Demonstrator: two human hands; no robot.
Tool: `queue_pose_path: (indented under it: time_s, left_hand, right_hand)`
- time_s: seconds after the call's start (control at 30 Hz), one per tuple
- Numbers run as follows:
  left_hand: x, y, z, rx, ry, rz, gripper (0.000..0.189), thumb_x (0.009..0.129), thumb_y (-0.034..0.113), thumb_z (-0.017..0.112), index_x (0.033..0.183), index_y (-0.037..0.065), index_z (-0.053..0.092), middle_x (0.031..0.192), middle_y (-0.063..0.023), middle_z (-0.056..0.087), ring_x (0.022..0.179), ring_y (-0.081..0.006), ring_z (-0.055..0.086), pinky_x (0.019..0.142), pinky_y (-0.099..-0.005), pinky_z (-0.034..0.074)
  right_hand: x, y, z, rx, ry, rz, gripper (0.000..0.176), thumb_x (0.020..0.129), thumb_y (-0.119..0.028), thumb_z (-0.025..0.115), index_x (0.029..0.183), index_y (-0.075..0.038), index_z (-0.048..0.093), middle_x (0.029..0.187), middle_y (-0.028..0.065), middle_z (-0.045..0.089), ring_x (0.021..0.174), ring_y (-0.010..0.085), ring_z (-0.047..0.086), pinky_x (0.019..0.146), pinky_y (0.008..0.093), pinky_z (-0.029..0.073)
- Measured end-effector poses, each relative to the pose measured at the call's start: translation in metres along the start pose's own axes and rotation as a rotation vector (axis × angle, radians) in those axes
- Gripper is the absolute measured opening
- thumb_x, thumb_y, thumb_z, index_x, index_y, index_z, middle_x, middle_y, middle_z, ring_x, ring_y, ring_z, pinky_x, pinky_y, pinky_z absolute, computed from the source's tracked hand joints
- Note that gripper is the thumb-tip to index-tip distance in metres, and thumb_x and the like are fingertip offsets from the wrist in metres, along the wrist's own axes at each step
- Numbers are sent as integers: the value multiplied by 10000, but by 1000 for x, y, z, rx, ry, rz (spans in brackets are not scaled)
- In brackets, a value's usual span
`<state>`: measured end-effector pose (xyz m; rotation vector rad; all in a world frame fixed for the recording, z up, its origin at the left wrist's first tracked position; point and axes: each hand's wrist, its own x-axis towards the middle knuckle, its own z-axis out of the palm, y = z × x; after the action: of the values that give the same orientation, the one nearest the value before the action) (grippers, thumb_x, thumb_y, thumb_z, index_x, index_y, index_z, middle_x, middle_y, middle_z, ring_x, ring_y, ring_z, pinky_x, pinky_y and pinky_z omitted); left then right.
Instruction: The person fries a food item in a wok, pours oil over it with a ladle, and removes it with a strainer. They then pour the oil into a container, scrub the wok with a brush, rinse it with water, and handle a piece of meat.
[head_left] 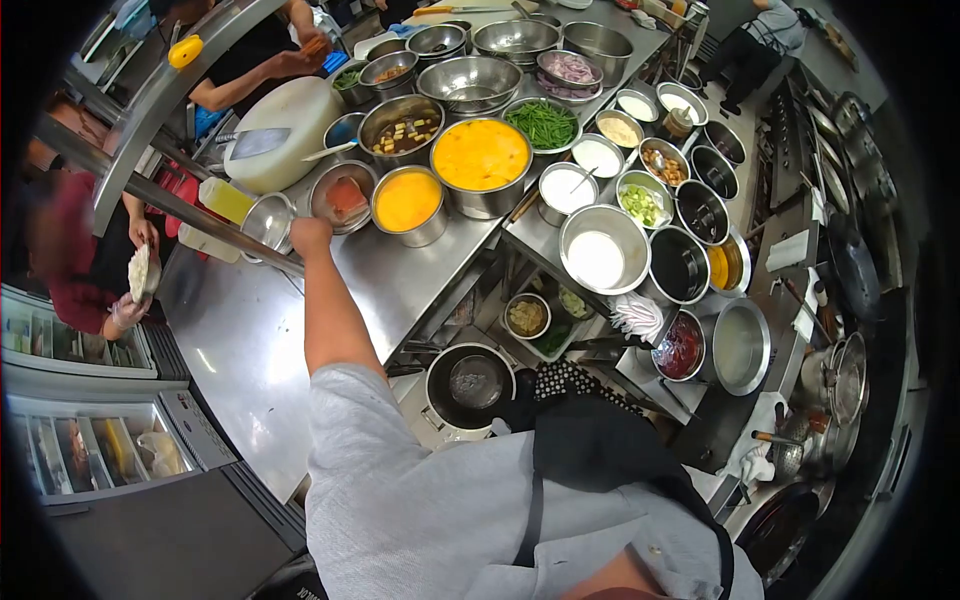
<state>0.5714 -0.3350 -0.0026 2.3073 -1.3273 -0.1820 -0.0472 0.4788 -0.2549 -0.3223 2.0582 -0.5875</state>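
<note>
My left hand (311, 237) is closed at the near edge of the steel counter, its fingers curled away from view. It is between a metal bowl (268, 222) on its left and a steel bowl (328, 203) with reddish pieces (346, 200) inside. What the fingers grip is hidden. Just right of that bowl is a steel pot of yellow liquid (408, 200), with a larger yellow-filled pot (481, 155) behind it. My right hand does not show.
A metal rail (200, 220) crosses at left, near bottles (225, 200) and a round white board (288, 140). Co-workers' hands (128, 312) show at left. Food containers (604, 250) crowd the right, beside the stove. A black pot (470, 388) sits below.
</note>
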Motion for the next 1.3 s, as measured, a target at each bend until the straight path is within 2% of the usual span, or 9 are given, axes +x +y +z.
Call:
queue_pose_path:
  time_s: [0.4,0.5,0.6,0.7,0.83,0.97,1.07,1.13,1.3]
  left_hand:
    - [-12,18,-46,135,54,154,221,723,173,602,779,-35,654,866,-234,636,849,-374,623,736,-418,510]
    - [15,-13,-21,158,10,166,268,698,220,655,793,-31,657,887,-232,636,873,-368,620,751,-422,505]
    - [1,-1,-21,61,-15,67,344,662,283,708,801,-28,659,911,-233,633,887,-364,618,755,-420,502]
    - [15,-7,-12,132,-78,47,387,665,323,690,821,-31,663,933,-232,630,910,-349,616,770,-403,497]
    - [26,-4,-16,217,-265,90,367,710,297,530,813,-26,670,942,-237,628,922,-303,624,779,-375,494]
    - [-2,26,-54,61,-421,-131,337,711,272,535,801,-23,671,925,-234,633,916,-282,631,774,-363,497]
    - [-5,23,-51,21,-306,-100,316,714,262,540,769,-21,670,890,-228,640,874,-300,640,751,-373,502]
    - [-15,28,-49,150,89,24,299,713,246,551,773,-24,665,861,-229,642,826,-348,637,732,-401,502]
    - [-20,32,-66,36,163,87,307,721,222,549,832,-46,649,871,-260,626,842,-396,615,749,-438,488]
  right_hand:
    - [16,-68,-4,65,-88,11,250,713,-172,713,828,44,657,718,59,641,681,125,577,602,280,464]
    - [20,-87,-3,-227,93,-67,226,742,-182,703,823,24,656,726,58,642,675,112,574,635,264,475]
    - [-65,-220,14,-333,189,-7,228,747,-177,703,831,29,654,747,61,645,688,118,583,639,267,473]
    - [-71,-218,10,-216,85,-53,256,741,-191,715,849,33,652,748,60,644,696,119,585,635,267,471]
    - [24,-38,-22,-59,-42,-169,251,738,-182,721,847,33,650,746,56,640,675,113,572,615,264,466]
    - [21,-44,-18,-64,-29,-104,250,738,-182,721,845,33,651,745,55,640,669,111,568,612,263,464]
    - [20,-50,-15,-62,-32,-89,249,738,-182,721,844,33,651,744,55,640,665,109,564,609,262,463]
    - [20,-52,-14,-60,-34,-84,249,738,-182,722,842,33,651,743,55,640,662,108,562,608,261,462]
    - [35,-47,-17,-63,-52,-108,248,738,-182,722,840,32,651,742,55,639,654,105,556,603,259,461]
